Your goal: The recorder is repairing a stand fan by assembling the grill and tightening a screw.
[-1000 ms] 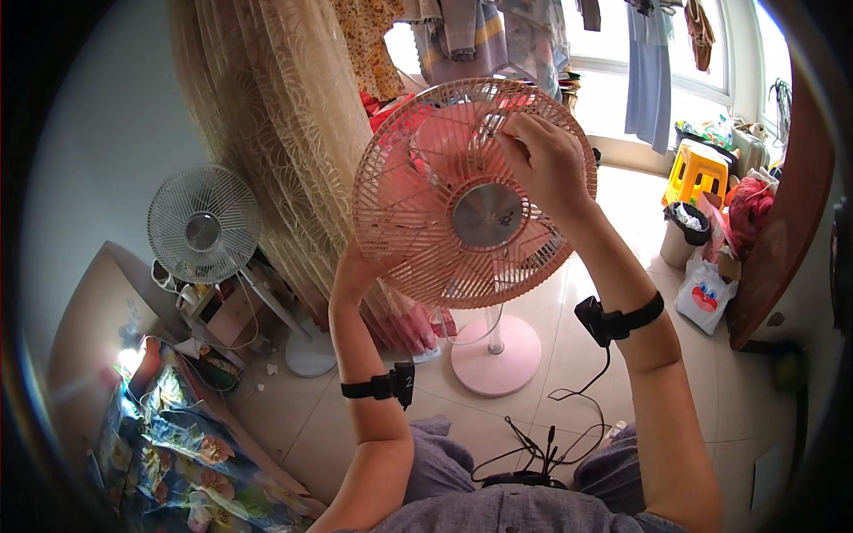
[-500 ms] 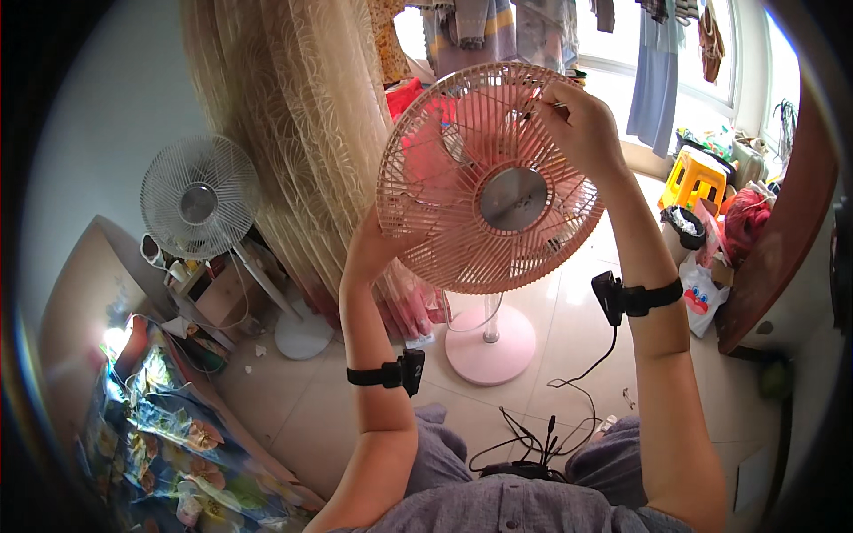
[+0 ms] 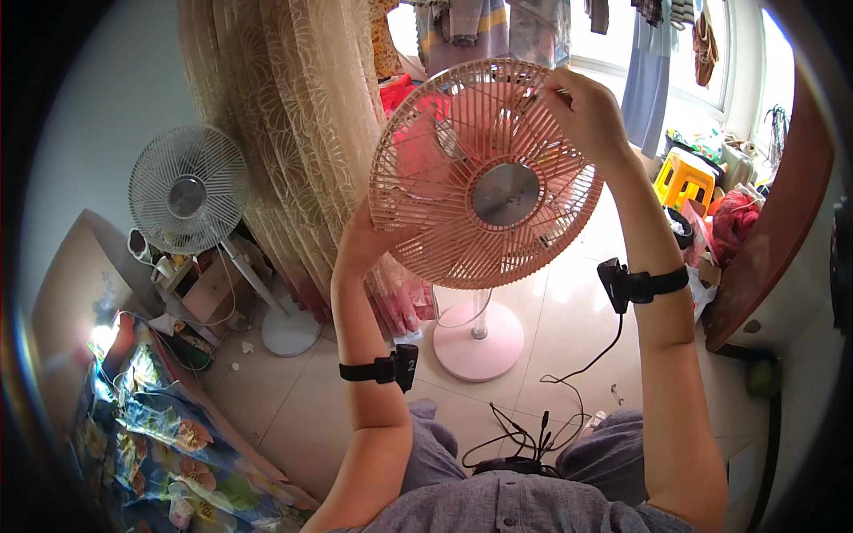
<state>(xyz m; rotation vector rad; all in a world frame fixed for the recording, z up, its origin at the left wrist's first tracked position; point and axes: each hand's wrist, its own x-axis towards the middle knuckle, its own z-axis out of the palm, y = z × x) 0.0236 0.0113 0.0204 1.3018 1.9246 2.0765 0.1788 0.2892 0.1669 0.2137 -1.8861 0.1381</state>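
I see the pink standing fan (image 3: 505, 194) in the upper middle of the frame. My right hand (image 3: 586, 111) has bent fingers on the cage's (image 3: 493, 258) upper right edge. My left hand (image 3: 362, 238) is partly hidden at its left edge; I can't tell its grip. The cage looks light and stiff, but thin bars could bend. I'd hold the rim.

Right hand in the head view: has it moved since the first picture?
Yes. Judged against the pink fan base on the floor, the right hand has moved up and rightward, to the fan grille's upper-right edge.
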